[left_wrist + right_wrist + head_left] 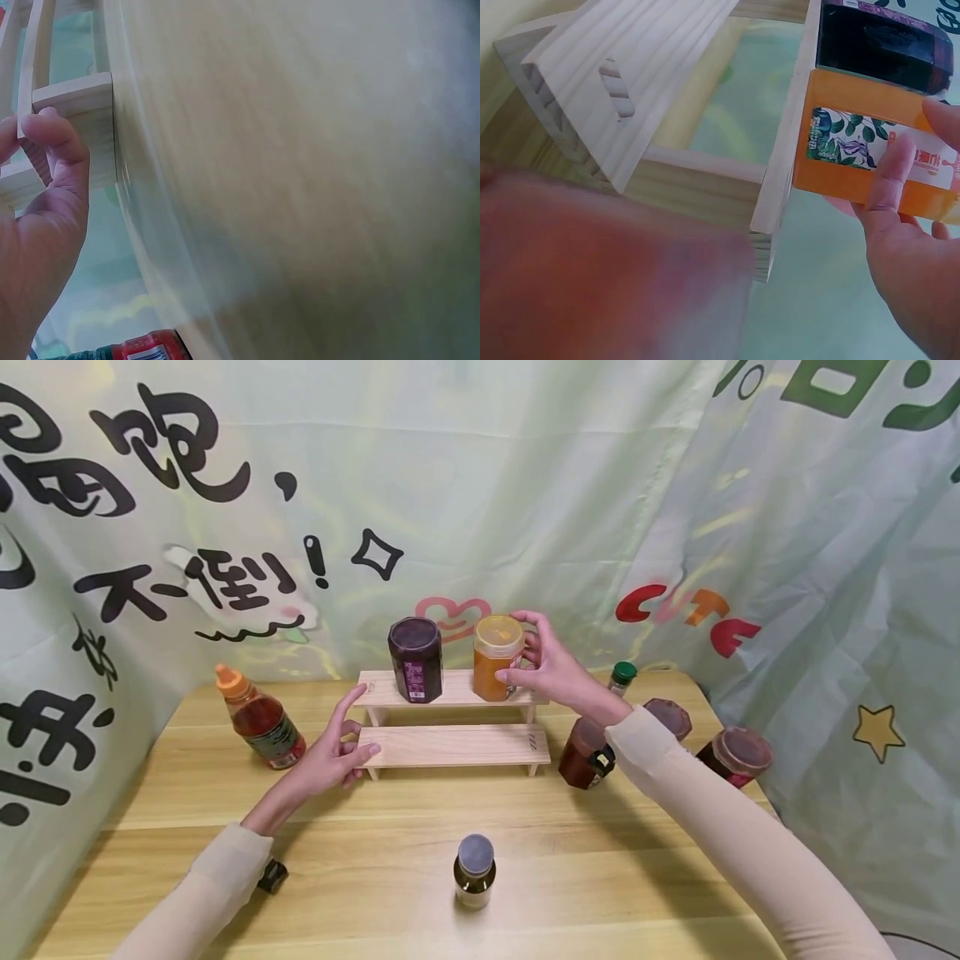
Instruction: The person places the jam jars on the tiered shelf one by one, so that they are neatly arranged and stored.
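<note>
backdrop [540, 485] of pale green fabric hung round the whole setup, printed with black characters, a pink heart, the word "cute" and a yellow star on the right side. below it was a wooden table [360, 868], light planks, a bit shiny towards the front edge, with arm shadows across it.

on that stood a two-tier wooden rack [450, 745], near the back. left hand [333, 756] was holding its left end, thumb on the lower tier and index finger stretched to the upper one. right hand [555, 668] had its thumb and fingers round an orange jar [486, 677], upright at the upper tier, right of centre; couldn't tell if its full weight was down.

progress-wise i'd call it early: a dark jar [415, 652] was already up beside it, a small gap between them. off the rack were six others: a tilted-looking squeeze bottle [266, 727] to the left, three jars on the right (dark red jar [579, 760], back jar [667, 718], far right jar [738, 753]), a green-capped bottle [622, 677] partly hidden behind the arm, and a small grey-capped bottle [474, 870] up front.
</note>
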### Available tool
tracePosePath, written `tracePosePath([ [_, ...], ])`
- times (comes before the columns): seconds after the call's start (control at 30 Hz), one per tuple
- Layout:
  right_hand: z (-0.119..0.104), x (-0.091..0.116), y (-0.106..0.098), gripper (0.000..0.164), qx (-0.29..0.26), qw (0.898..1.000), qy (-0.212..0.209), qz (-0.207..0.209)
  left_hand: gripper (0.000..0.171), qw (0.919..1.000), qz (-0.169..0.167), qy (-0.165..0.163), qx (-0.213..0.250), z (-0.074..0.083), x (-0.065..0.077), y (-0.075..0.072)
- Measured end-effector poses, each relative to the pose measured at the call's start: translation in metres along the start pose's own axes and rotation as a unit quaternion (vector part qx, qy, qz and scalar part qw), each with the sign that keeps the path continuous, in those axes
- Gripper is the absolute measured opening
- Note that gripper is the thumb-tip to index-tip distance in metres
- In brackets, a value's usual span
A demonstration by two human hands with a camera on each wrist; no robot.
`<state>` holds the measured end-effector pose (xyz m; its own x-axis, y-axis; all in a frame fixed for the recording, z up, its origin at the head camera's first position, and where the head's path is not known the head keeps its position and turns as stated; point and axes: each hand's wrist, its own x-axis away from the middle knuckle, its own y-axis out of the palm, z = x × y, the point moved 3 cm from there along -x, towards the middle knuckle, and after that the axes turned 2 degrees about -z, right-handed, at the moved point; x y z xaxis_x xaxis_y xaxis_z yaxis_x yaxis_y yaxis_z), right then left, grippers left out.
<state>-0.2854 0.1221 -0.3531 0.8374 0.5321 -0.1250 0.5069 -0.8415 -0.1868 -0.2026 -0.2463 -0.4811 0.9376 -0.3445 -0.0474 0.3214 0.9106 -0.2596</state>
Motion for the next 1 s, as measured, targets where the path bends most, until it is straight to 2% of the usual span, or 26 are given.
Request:
tracePosePath([
  [0.2,0.0,0.0,0.0,0.091,0.005,1.0,0.01,0.008,0.101,1.0,0.0,-0.002,-0.003,0.0,0.0,-0.001],
  [0.53,0.0,0.002,-0.001,0.099,0.06,0.998,0.024,0.008,0.101,1.0,-0.005,-0.002,0.001,0.002,-0.002,0.001],
  [0.73,-0.003,0.014,-0.002,0.1,0.064,0.997,0.031,0.015,0.101,1.0,-0.005,-0.002,-0.002,0.002,-0.001,0.0],
  [1.0,-0.008,0.035,-0.007,0.095,0.068,0.996,0.041,0.048,0.102,0.9999,-0.011,-0.008,-0.01,0.004,-0.001,0.0],
])
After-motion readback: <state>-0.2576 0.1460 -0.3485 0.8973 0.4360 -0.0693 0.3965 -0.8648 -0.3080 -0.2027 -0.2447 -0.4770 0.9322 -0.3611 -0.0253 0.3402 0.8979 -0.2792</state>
